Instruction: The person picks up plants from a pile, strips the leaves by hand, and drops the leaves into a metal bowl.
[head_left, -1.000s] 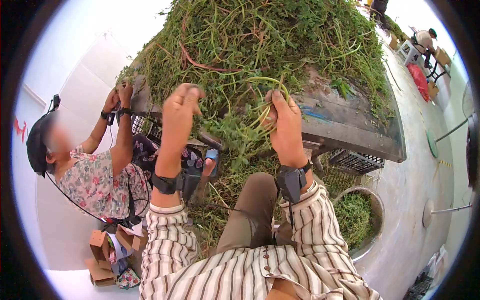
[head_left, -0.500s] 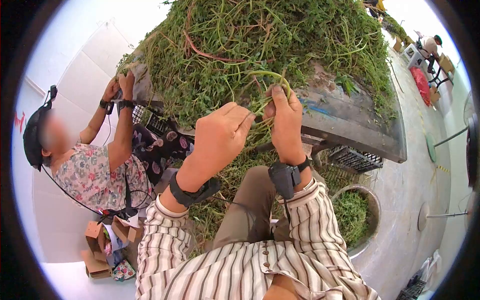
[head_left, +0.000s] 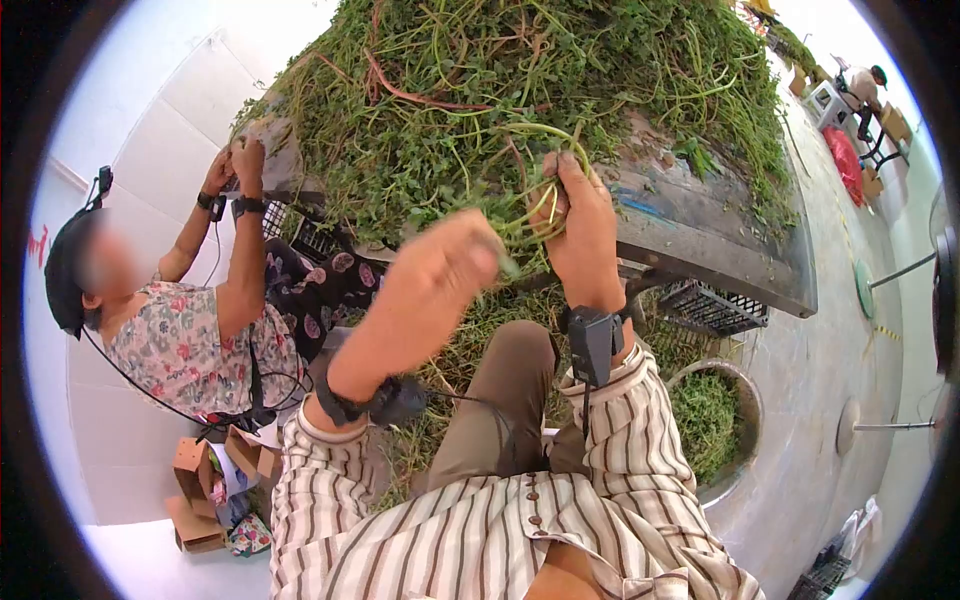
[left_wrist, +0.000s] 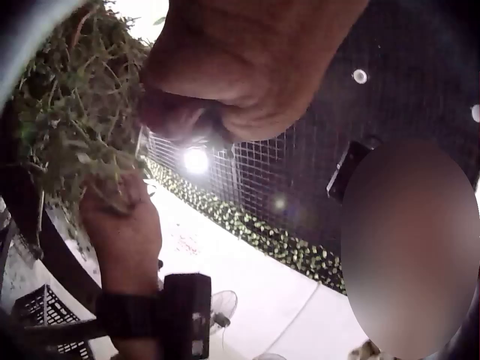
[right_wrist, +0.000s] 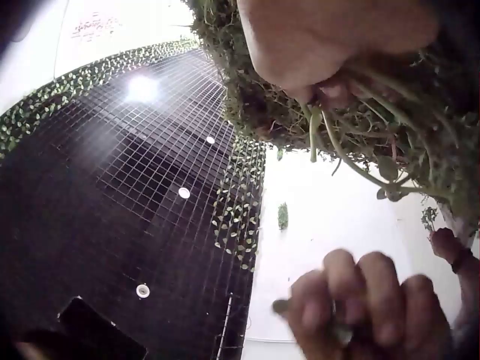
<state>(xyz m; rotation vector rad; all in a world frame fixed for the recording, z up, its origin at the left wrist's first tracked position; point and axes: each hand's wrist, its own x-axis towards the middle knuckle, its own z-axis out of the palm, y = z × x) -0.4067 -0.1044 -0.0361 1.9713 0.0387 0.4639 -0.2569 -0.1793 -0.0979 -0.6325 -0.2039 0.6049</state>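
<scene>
My right hand [head_left: 585, 240] grips a few long green stems [head_left: 545, 128] at the front edge of the heap. The stems loop over its fingers, and cut or broken ends stick out below its thumb in the right wrist view. To its left is my left hand [head_left: 440, 270], motion-blurred, with a small green piece of plant [head_left: 510, 268] at its fingertips. In the right wrist view the curled fingers [right_wrist: 386, 300] of the left hand hold this green piece, whose end [right_wrist: 280, 307] sticks out. Behind both hands rises a large heap of leafy green stems [head_left: 450, 60].
The heap lies on a dark table [head_left: 720, 260]. A round tub [head_left: 755, 430] of greens stands on the floor to the right, near a black crate [head_left: 710, 308]. At left sits another person [head_left: 190, 340] working at the table, with cardboard boxes [head_left: 195, 520] behind.
My left hand came from the left to the stems at my right hand, then drew slightly back and down with a green piece. My right hand still grips its stems.
</scene>
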